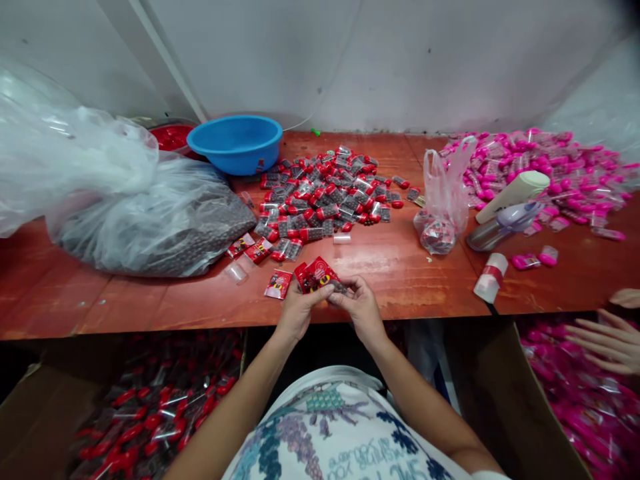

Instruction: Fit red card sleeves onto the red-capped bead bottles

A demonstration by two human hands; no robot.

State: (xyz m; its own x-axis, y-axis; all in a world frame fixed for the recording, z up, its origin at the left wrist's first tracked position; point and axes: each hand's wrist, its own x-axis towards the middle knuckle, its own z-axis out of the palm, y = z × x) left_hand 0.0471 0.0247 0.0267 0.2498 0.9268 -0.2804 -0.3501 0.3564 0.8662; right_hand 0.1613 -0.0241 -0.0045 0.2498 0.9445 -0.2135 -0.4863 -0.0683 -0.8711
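My left hand (298,311) is closed on a few red printed cards (316,272), fanned just above the table's front edge. My right hand (364,308) meets it there, thumb and fingers pinching a small clear container of dark beads (339,287), mostly hidden by the fingers. Left of my hands lies another red printed card (278,284). Farther left are two more cards (257,251) and a clear empty tube (236,272). Behind them spreads a heap of clear containers with red caps and dark beads (325,197). One clear tube (342,238) lies at its near edge.
A big plastic bag of dark beads (165,233) and a blue basin (235,137) stand left. To the right are a knotted bag (443,207), a bottle (500,227), a roll (491,277) and pink containers (540,167). Boxes sit below; another person's hand (607,340) is far right.
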